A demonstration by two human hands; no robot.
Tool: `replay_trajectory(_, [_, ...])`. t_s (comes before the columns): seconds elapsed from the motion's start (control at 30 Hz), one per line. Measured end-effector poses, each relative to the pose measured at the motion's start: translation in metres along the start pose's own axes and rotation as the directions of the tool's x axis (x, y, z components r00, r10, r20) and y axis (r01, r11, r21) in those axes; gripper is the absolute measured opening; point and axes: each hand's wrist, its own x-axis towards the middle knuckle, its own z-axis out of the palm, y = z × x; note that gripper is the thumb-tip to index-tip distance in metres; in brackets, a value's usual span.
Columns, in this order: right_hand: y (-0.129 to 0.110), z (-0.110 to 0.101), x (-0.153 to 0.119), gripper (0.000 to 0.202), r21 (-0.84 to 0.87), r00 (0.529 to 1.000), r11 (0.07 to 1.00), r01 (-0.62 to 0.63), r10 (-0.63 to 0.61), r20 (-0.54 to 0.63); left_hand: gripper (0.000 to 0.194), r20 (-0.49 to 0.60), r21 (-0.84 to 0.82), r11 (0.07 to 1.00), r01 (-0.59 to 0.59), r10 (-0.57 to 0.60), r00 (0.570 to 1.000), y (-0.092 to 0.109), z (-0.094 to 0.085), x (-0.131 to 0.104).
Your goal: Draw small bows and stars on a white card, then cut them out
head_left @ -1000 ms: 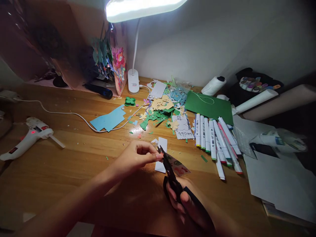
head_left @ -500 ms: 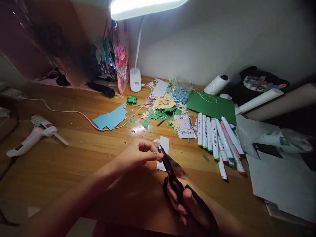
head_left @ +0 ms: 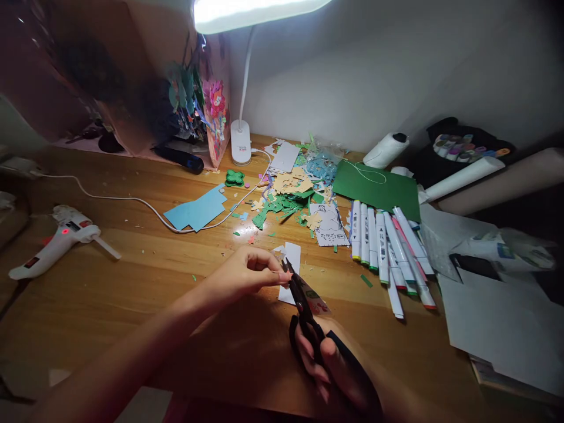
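Note:
My left hand (head_left: 253, 271) pinches a small pinkish-orange paper piece (head_left: 288, 274) between thumb and fingers. Black-handled scissors (head_left: 304, 314) are gripped in my right hand (head_left: 324, 361), with thumb and fingers through the loops. Their blades point up and away, slightly parted, right at the paper piece by my left fingertips. Beneath the blades lies a white paper strip (head_left: 291, 255) on the wooden table. Partly behind the scissors is a sheet with red and green drawings (head_left: 318, 302); its lower part is hidden.
Colored paper scraps (head_left: 291, 182) are heaped under the lamp (head_left: 241, 144). Several markers (head_left: 392, 252) lie to the right, below a green sheet (head_left: 379, 191). A glue gun with a red light (head_left: 57, 241) rests at left, near a white cable (head_left: 145, 201) and blue paper (head_left: 196, 210).
The scissors have shifted very slightly at the paper piece, their blades a little farther apart. My left hand keeps its pinch, and the whole view has drifted slightly.

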Motion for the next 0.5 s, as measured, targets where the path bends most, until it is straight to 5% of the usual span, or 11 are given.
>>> replay_trajectory(0.5, [0.0072, 0.0014, -0.0011, 0.055, 0.127, 0.985, 0.982, -0.139, 0.151, -0.085, 0.028, 0.01, 0.057, 0.998, -0.026, 0.026, 1.0, 0.0027, -0.0079, 0.0013])
